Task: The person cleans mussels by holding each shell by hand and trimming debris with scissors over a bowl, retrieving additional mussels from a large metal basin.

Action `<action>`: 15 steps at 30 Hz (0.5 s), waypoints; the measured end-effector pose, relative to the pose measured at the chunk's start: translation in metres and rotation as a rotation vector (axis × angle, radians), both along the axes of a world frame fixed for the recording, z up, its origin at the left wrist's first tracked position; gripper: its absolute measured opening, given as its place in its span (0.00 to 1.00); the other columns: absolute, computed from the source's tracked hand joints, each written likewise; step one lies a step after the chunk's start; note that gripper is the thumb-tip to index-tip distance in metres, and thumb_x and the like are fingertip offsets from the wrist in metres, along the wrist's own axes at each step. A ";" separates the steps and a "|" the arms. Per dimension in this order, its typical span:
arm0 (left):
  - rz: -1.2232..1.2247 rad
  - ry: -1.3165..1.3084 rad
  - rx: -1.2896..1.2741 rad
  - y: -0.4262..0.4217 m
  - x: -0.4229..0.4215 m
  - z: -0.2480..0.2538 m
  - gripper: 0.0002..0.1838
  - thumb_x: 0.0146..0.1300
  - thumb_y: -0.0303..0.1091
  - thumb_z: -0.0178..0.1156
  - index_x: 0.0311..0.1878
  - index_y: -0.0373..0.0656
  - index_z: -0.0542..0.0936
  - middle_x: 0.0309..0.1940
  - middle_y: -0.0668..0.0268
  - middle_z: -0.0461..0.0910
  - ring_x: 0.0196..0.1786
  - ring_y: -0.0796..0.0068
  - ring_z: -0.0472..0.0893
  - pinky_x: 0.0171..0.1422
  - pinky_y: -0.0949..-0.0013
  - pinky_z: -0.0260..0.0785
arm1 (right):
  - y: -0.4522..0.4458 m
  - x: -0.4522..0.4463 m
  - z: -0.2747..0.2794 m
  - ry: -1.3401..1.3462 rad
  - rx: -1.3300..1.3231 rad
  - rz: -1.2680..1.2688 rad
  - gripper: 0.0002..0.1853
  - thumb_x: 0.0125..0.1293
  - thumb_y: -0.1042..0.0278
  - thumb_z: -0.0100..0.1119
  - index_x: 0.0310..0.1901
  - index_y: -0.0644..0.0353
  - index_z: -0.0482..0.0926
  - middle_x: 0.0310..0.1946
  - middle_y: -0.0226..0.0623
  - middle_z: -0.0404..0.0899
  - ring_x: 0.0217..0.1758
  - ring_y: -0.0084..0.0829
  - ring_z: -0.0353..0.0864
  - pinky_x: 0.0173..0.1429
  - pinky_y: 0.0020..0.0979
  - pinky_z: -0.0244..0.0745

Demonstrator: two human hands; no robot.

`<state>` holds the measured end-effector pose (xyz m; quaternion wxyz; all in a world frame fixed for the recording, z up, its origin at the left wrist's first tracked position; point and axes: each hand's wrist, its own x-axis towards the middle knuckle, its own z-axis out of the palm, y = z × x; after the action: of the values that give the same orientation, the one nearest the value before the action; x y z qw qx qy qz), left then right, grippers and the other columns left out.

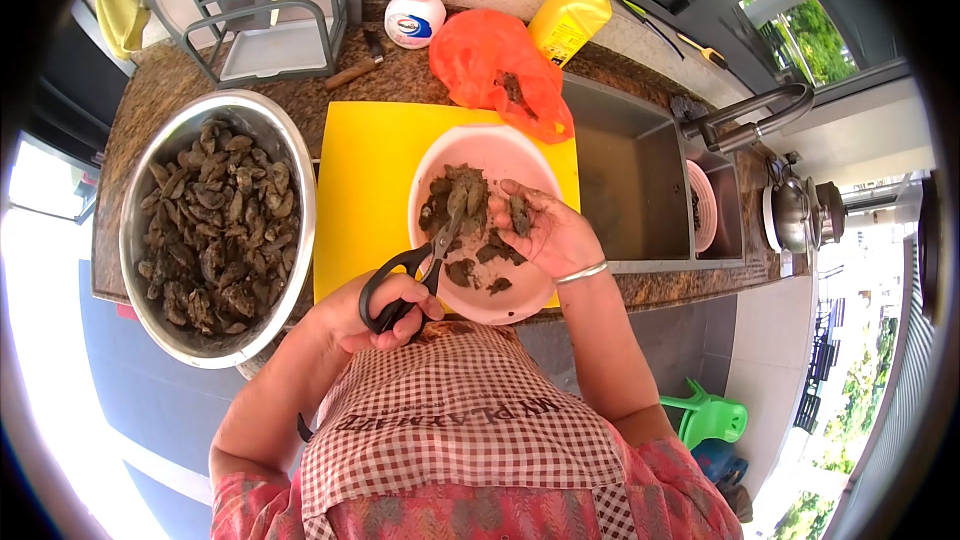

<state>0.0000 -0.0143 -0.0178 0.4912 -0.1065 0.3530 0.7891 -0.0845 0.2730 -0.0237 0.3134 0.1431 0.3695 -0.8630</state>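
Muddy piece (519, 215) pinched in right hand (562, 242) over pink bowl (490, 148), center frame, left hand (372, 312) curled through black-handled scissors (437, 258), blades at dark clump (466, 188), looks like a snipping step, any cut calling for fingertips clear; metal bowl (306, 195) at left.

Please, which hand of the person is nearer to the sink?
Right. The right hand is at the right side of the pink bowl, next to the sink. The left hand, holding scissors, is farther away, at the bowl's left.
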 end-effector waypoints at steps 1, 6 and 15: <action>0.001 -0.010 0.006 0.000 0.001 -0.001 0.19 0.67 0.42 0.57 0.39 0.30 0.81 0.13 0.66 0.72 0.11 0.78 0.67 0.14 0.76 0.56 | 0.001 0.001 -0.004 0.000 -0.035 -0.016 0.19 0.76 0.66 0.48 0.61 0.69 0.73 0.51 0.49 0.82 0.46 0.36 0.86 0.53 0.38 0.86; -0.001 0.003 0.010 0.002 0.002 -0.003 0.19 0.67 0.41 0.57 0.39 0.30 0.81 0.13 0.66 0.72 0.11 0.78 0.67 0.14 0.76 0.56 | -0.005 0.009 -0.005 -0.021 -0.089 -0.055 0.19 0.76 0.67 0.46 0.61 0.71 0.72 0.51 0.51 0.81 0.47 0.40 0.86 0.53 0.40 0.87; -0.019 -0.025 -0.025 0.001 0.005 -0.003 0.19 0.66 0.41 0.58 0.38 0.29 0.82 0.13 0.65 0.73 0.12 0.78 0.67 0.14 0.75 0.56 | -0.004 0.013 0.002 -0.081 -0.289 -0.019 0.19 0.75 0.67 0.44 0.58 0.70 0.74 0.57 0.60 0.79 0.50 0.48 0.86 0.55 0.49 0.85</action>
<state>0.0048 -0.0130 -0.0209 0.5015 -0.1192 0.3579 0.7786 -0.0711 0.2686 -0.0221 0.3371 0.1347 0.2271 -0.9037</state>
